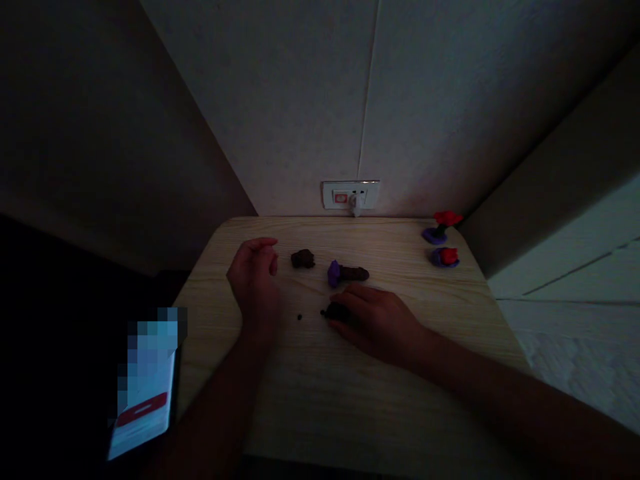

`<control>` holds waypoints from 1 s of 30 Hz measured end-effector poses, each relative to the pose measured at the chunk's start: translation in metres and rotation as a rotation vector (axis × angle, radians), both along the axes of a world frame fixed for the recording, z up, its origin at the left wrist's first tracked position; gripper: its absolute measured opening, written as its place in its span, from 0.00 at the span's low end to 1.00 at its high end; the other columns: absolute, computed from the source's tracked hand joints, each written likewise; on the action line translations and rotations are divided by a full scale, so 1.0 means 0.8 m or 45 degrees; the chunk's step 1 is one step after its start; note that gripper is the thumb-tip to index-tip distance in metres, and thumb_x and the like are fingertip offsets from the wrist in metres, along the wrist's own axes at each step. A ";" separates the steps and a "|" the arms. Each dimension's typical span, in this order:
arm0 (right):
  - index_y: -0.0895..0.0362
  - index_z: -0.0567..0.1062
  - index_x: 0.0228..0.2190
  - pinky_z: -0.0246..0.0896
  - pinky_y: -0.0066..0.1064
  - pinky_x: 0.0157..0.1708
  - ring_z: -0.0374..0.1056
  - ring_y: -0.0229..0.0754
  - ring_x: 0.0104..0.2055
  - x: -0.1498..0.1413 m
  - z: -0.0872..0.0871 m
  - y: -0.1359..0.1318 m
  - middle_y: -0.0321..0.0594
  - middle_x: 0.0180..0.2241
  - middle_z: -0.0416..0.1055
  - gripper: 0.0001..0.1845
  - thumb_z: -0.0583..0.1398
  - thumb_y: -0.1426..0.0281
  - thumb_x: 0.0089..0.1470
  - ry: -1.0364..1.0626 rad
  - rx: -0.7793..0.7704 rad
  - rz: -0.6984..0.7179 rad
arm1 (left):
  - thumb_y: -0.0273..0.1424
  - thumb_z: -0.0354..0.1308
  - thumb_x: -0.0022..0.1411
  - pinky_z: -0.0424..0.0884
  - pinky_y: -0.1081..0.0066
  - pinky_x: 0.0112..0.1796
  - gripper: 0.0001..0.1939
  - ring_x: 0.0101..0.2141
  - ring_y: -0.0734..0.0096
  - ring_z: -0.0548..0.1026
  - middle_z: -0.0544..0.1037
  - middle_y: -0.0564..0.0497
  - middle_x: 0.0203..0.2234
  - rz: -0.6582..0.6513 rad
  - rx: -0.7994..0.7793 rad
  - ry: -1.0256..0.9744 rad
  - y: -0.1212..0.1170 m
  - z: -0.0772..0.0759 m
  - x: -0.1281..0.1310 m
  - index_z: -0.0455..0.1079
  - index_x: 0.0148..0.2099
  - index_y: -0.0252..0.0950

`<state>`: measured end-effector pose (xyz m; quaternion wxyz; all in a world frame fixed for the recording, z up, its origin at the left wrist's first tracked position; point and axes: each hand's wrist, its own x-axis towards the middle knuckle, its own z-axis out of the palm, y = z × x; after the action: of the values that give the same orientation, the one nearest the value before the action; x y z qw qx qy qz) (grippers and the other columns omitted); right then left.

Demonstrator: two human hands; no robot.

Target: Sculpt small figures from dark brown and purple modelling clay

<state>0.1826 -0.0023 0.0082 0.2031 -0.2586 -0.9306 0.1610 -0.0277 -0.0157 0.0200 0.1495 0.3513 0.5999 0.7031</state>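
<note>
My right hand [377, 320] is closed around a black lump [338, 311] that looks like modelling clay, at the middle of the small wooden table. A tiny dark ball [323, 313] lies at the lump's left end, and another dark bead [299, 317] sits farther left. Loosely curled, with thumb and fingers apart, my left hand [255, 277] holds nothing that I can see. Just right of it rests a brown lump [303, 259]. Beyond my right fingertips lies a brown stick-shaped piece [354, 274] with a purple clump [333, 273] at its left end.
Two small red-and-purple models, one upright on a stem [440, 230] and one low [445, 257], stand at the table's [380, 393] back right corner. Behind is a wall socket [351, 195] with a plug. A lit screen [147, 393] is at lower left. The room is dim.
</note>
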 end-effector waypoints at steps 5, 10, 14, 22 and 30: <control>0.56 0.74 0.47 0.74 0.38 0.35 0.77 0.48 0.37 0.005 -0.003 0.004 0.47 0.41 0.78 0.15 0.63 0.65 0.59 0.030 -0.039 -0.053 | 0.34 0.63 0.58 0.71 0.63 0.45 0.15 0.38 0.64 0.74 0.75 0.44 0.44 -0.084 -0.489 0.503 0.007 -0.020 -0.006 0.75 0.47 0.36; 0.56 0.74 0.47 0.74 0.40 0.34 0.77 0.50 0.36 0.007 -0.010 0.006 0.47 0.41 0.78 0.15 0.62 0.65 0.60 0.060 -0.014 -0.048 | 0.35 0.63 0.61 0.68 0.54 0.54 0.17 0.47 0.55 0.75 0.77 0.40 0.44 -0.208 -0.588 0.804 0.010 -0.033 -0.004 0.75 0.50 0.33; 0.54 0.74 0.47 0.75 0.41 0.33 0.77 0.50 0.36 0.009 -0.015 0.007 0.47 0.43 0.77 0.15 0.62 0.63 0.60 0.104 -0.012 -0.014 | 0.32 0.62 0.63 0.70 0.56 0.53 0.14 0.47 0.56 0.76 0.80 0.40 0.45 -0.213 -0.572 0.779 0.011 -0.037 -0.004 0.76 0.50 0.33; 0.55 0.74 0.50 0.74 0.39 0.34 0.76 0.47 0.37 0.010 0.006 0.005 0.49 0.44 0.77 0.18 0.62 0.62 0.60 0.346 0.039 -0.059 | 0.28 0.63 0.61 0.74 0.61 0.52 0.15 0.46 0.62 0.79 0.81 0.43 0.47 -0.295 -0.285 0.372 0.003 -0.018 0.005 0.77 0.51 0.35; 0.56 0.72 0.53 0.71 0.31 0.29 0.72 0.38 0.30 0.008 0.022 0.008 0.42 0.36 0.78 0.26 0.68 0.62 0.56 0.812 -0.434 -0.272 | 0.28 0.66 0.61 0.77 0.68 0.45 0.12 0.41 0.65 0.81 0.84 0.48 0.41 -0.682 -0.123 0.214 -0.027 0.020 0.053 0.81 0.47 0.39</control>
<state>0.1887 0.0044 0.0259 0.4523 -0.3211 -0.7483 0.3637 0.0148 -0.0375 0.0359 0.2963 0.5467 0.5289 0.5776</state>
